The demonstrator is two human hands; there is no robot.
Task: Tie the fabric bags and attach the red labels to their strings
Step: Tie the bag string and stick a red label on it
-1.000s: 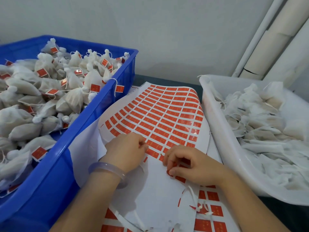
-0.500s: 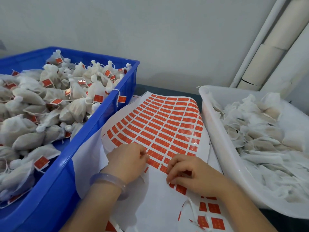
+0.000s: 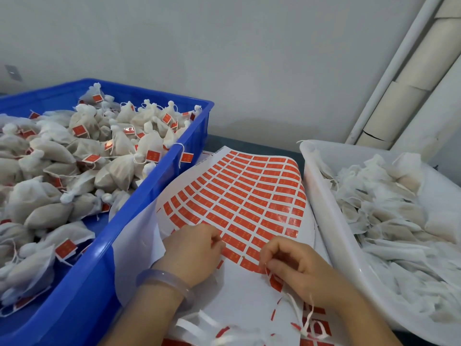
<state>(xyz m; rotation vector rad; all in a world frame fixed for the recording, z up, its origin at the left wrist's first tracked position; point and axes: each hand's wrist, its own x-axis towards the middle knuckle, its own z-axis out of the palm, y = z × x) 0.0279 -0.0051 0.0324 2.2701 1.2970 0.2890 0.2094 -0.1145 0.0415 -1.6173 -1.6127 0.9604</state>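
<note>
A curled sheet of red labels [image 3: 249,196] lies between two bins. My left hand [image 3: 192,248], with a pale bangle on the wrist, rests on the sheet's lower left rows with its fingers curled and the fingertips pinched at a label edge. My right hand [image 3: 299,268] is curled over the lowest row and pinches a red label with a thin white strip at the sheet's edge. Tied fabric bags [image 3: 119,171] with red labels fill the blue crate [image 3: 149,196] on the left. Untied white bags [image 3: 386,208] lie in the white tub [image 3: 324,221] on the right.
Peeled white strips and label scraps [image 3: 306,318] lie on more label sheets near the front edge. One labelled string hangs over the crate's rim [image 3: 185,156]. A grey wall and pale pipes [image 3: 399,83] stand behind.
Both hands stayed on the sheet's lowest rows. My right hand's fingers lifted a little off the sheet, and a white strip now shows under them. The view tilted upward.
</note>
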